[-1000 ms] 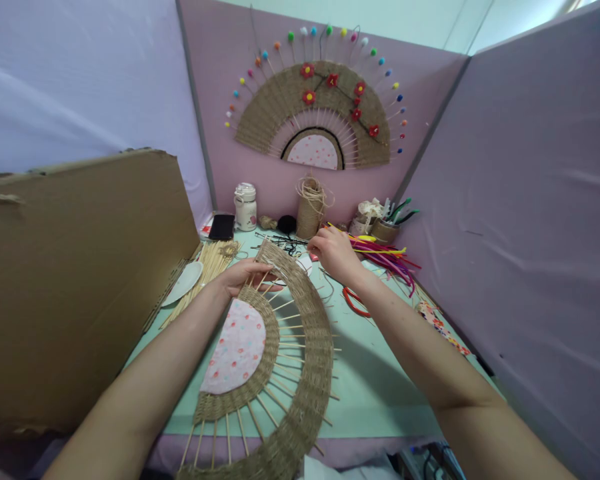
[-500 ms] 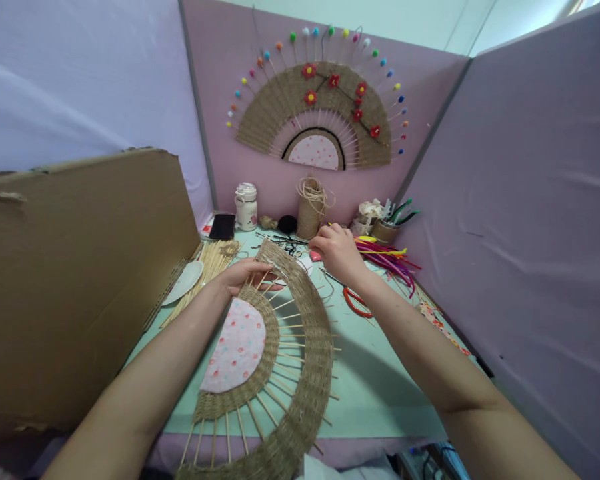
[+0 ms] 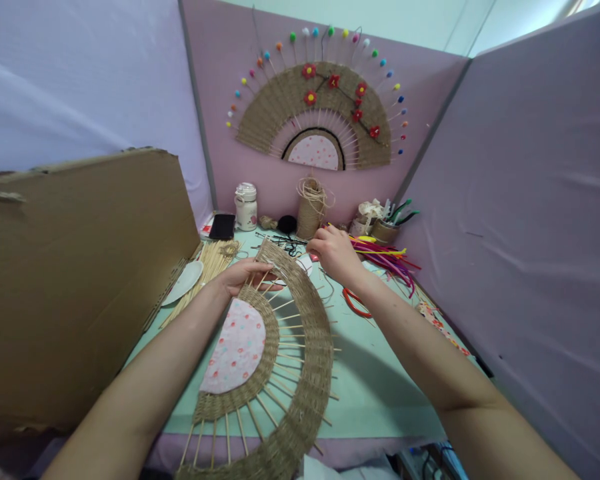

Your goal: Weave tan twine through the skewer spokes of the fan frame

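L hand [image 3: 250,271] part-curled, w/ hold of the fan [image 3: 319,333] nr its top end; fan's aslant over the tabletop [image 3: 375,377], bottom end past the near edge. R hand [image 3: 336,253] curled, apart from fan; can't tell how tight or what's in it. Risk, prob.: slack L grip + overhang = fan tips off, or its sticks [image 3: 229,440] catch the scissors [image 3: 349,304].

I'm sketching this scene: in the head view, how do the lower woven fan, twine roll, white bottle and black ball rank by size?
Largest to smallest, as they look:
1. lower woven fan, partly because it is nearest
2. twine roll
3. white bottle
4. black ball
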Motion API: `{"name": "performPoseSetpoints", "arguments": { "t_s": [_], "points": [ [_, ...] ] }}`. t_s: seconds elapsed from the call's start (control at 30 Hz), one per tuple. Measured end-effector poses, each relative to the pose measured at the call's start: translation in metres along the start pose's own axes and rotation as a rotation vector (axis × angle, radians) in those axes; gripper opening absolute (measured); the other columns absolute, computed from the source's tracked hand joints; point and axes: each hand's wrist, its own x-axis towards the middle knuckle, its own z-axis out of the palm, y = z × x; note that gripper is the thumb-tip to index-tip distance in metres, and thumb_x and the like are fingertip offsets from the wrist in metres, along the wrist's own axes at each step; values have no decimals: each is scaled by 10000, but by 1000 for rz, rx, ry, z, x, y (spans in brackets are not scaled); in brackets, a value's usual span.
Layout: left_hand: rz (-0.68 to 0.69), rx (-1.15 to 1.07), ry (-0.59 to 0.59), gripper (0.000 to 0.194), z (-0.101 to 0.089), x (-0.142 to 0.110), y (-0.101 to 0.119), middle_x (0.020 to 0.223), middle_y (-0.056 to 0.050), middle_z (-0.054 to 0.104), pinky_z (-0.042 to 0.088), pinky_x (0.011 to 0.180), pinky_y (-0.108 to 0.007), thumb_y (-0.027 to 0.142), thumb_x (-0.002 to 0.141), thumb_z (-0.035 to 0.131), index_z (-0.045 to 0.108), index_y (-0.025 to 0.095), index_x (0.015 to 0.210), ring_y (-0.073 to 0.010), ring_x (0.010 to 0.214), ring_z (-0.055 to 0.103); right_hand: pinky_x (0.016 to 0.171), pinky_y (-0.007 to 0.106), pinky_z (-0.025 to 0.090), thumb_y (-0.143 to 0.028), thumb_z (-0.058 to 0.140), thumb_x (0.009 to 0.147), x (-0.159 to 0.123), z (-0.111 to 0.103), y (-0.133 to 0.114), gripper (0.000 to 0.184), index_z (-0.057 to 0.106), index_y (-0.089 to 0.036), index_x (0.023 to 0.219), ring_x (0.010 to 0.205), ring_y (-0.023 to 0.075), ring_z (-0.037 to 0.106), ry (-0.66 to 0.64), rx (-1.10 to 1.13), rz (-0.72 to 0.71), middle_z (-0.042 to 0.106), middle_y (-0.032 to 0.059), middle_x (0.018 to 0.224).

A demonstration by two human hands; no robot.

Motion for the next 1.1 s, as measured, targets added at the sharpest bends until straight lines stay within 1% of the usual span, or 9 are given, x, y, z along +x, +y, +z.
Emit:
{"name": "performPoseSetpoints", "arguments": {
  "t_s": [0.2, 0.33, 0.43, 0.53, 0.7, 0.83, 1.0, 1.1],
  "points": [
    [0, 8, -12, 244, -1, 0, 0, 966, -126, 714, 489, 877, -470, 101, 763, 609, 627, 120, 1006, -254, 952, 654, 712, 301, 274, -205, 477, 888, 0, 9, 5, 218, 690, -206, 842, 854, 193, 414, 52, 68, 26, 583, 67, 850],
    [-2, 4, 8, 232, 0, 0, 0, 926, -122, 721, 494, 867, -466, 88, 760, 602, 633, 112, 989, -251, 921, 663, 707, 305, 274, -216, 471, 893, 2, 13, 7, 223, 692, -206, 858, 858, 198, 419, 38, 48, 42, 587, 73, 851],
    [1, 6, 2, 218, 0, -1, 0, 918, -118, 722, 487, 877, -468, 82, 770, 582, 641, 107, 978, -248, 914, 662, 680, 306, 260, -227, 469, 897, 2, 12, 7, 221, 689, -214, 875, 868, 201, 421, 36, 31, 68, 589, 74, 860],
    [0, 12, 0, 215, 1, -1, 0, 901, -105, 726, 479, 890, -468, 82, 779, 567, 651, 127, 971, -241, 910, 661, 668, 303, 253, -239, 478, 897, 0, 8, 6, 203, 680, -222, 902, 864, 194, 419, 55, 32, 77, 591, 63, 875],
    [-2, -2, -6, 215, 2, -2, 1, 927, -113, 721, 483, 884, -470, 89, 770, 588, 644, 118, 975, -241, 914, 661, 708, 307, 248, -233, 480, 897, -6, 1, 4, 192, 673, -230, 901, 881, 188, 413, 41, 23, 46, 590, 53, 883],
    [-8, -1, -1, 211, 2, -2, 1, 920, -125, 722, 497, 870, -453, 92, 758, 606, 639, 105, 966, -237, 897, 667, 739, 315, 239, -191, 465, 896, -8, -2, 2, 210, 672, -230, 899, 909, 194, 406, 24, 7, 40, 584, 58, 903],
    [-8, 11, -4, 230, 1, -1, 1, 951, -133, 717, 492, 875, -464, 104, 753, 624, 636, 114, 983, -255, 942, 657, 745, 321, 234, -179, 469, 888, -5, -1, 2, 212, 673, -235, 902, 924, 200, 401, -6, -6, 45, 575, 64, 916],
    [-5, 12, -12, 245, 1, -2, 1, 960, -140, 714, 491, 874, -464, 105, 753, 629, 630, 110, 998, -262, 963, 648, 753, 323, 238, -193, 475, 887, -3, 3, 2, 203, 672, -238, 909, 924, 201, 398, -3, -9, 54, 571, 64, 916]
  ]
}}
